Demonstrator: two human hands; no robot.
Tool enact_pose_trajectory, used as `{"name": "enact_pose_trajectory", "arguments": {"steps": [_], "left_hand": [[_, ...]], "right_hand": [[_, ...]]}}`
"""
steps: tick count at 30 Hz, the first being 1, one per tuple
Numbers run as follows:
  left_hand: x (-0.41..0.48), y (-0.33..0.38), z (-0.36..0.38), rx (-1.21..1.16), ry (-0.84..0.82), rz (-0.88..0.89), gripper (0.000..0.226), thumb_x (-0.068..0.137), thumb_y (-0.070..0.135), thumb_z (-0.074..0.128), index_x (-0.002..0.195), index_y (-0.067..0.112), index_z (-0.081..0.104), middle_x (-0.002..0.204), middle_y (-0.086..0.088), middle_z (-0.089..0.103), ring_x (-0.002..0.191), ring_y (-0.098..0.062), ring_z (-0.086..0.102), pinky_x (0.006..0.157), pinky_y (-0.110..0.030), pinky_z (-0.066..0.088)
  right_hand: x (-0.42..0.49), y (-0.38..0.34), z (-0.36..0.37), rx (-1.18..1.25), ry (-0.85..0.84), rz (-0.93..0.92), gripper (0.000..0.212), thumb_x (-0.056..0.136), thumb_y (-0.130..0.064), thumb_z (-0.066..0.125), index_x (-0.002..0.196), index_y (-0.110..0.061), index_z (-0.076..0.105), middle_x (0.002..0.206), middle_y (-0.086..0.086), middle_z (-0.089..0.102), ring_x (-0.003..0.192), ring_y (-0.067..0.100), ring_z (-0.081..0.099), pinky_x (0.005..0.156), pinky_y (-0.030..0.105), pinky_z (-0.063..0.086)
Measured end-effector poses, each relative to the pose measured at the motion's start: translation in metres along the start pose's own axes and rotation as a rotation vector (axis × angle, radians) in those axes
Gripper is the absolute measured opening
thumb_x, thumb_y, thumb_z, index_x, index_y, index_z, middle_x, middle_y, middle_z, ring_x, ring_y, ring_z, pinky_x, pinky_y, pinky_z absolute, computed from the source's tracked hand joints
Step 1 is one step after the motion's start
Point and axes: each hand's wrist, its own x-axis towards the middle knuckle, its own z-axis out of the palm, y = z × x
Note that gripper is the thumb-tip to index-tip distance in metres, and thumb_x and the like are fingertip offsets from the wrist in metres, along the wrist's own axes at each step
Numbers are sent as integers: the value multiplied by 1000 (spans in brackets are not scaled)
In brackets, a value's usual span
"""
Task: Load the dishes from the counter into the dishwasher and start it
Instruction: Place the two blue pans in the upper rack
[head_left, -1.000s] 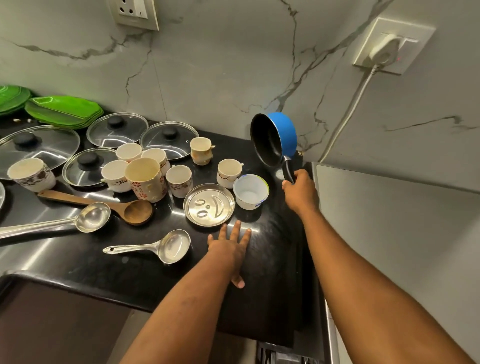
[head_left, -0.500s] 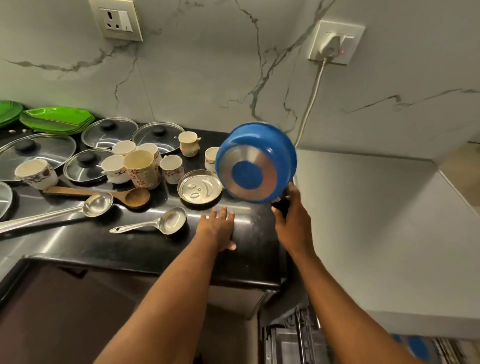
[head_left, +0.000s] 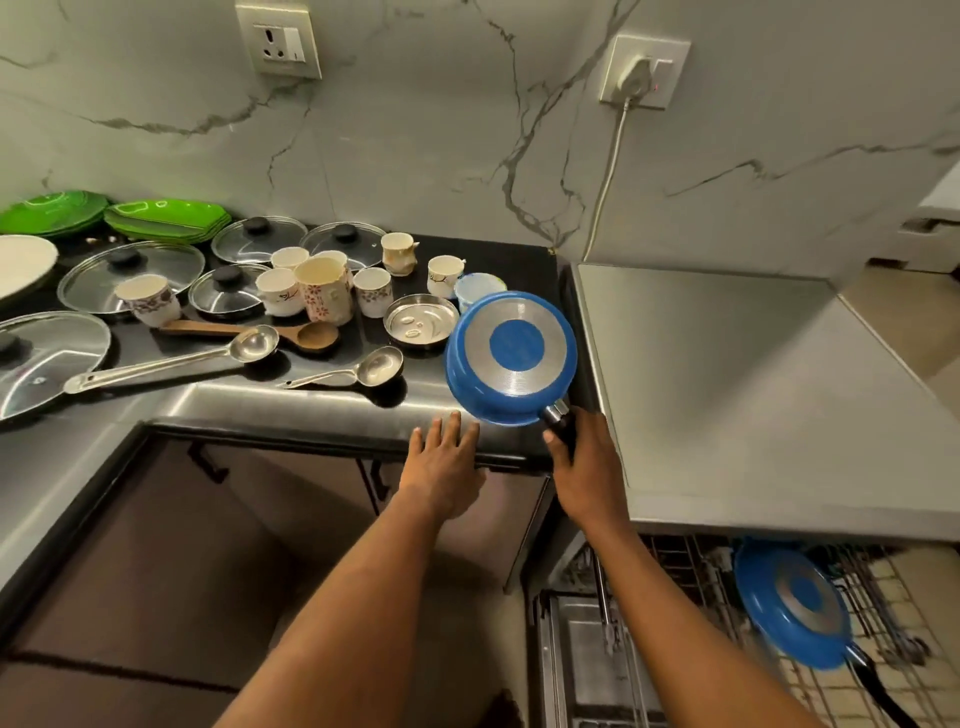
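Head: blue saucepan (head_left: 511, 358), steel-ringed base

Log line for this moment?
right hand: grips blue saucepan by handle | left hand: flat at counter edge | dishwasher rack: blue pan already inside

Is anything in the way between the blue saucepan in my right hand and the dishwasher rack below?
Nothing visible blocks it. The right hand holds the blue saucepan at the counter edge; the rack lies open below. The grey worktop overhangs the rack, and another blue pan already sits there.
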Motion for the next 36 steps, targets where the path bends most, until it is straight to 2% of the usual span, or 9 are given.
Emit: {"name": "enact_pose_trajectory", "arguments": {"steps": [4,8,12,15,17,20,26,30,36], "left_hand": [[-51,4,18,-11,-68,6,74,102,53,34,159,24,-4,166,-6,-12,152,-29,-11,122,-51,-4],[-106,8,45,39,-121,20,76,102,56,31,159,23,-6,165,-7,-12,152,-31,-11,121,-52,-5],[-159,23,68,19,-173,31,76,102,56,32,159,22,-4,166,-8,-11,152,-31,-11,122,-52,-5],[-195,44,80,25,-206,50,75,103,54,32,159,22,-7,165,-8,-13,151,-31,-13,121,-52,-5],[-212,58,88,22,-209,54,75,103,53,32,158,22,-7,165,-8,-13,151,-31,-13,122,-51,-5],[-233,82,103,37,-195,54,76,103,54,33,158,22,-7,166,-8,-11,152,-32,-10,122,-52,-3],[-258,156,143,56,-225,21,76,102,53,35,159,21,-5,166,-8,-7,152,-33,-5,122,-51,0],[-276,236,176,53,-306,27,75,103,50,36,159,21,-5,166,-8,-9,152,-32,-8,122,-50,-2],[-286,310,218,-1,-359,15,76,103,51,36,159,21,-6,166,-8,-8,152,-32,-7,122,-50,-3]], "right_hand": [[-50,1,-6,-54,23,34,39,94,-13,58,133,-11,50,121,11,59,113,28,54,90,34,43],[-112,3,-12,-66,23,140,43,95,-15,57,136,-13,47,128,12,59,119,31,53,96,41,46],[-183,7,-39,-12,100,114,38,96,-18,58,132,-8,50,121,14,62,112,31,56,92,41,46],[-223,22,-61,-133,118,68,37,96,-27,55,125,-5,53,106,15,66,100,36,59,82,44,46],[-240,33,-72,-102,55,101,33,95,-23,57,124,-8,53,101,12,66,94,35,60,72,35,42],[-266,55,-93,-138,24,166,33,91,-11,61,124,-13,54,97,9,66,91,29,61,68,30,37],[-312,115,-154,-314,-73,236,31,91,-12,61,122,-14,55,107,9,66,97,26,61,70,30,40],[-335,162,-211,-331,-146,288,26,95,-16,56,120,-16,54,115,4,60,94,21,56,70,29,35],[-347,220,-261,-400,-238,316,33,91,-15,62,123,-12,53,120,8,59,102,30,60,71,29,37]]}}
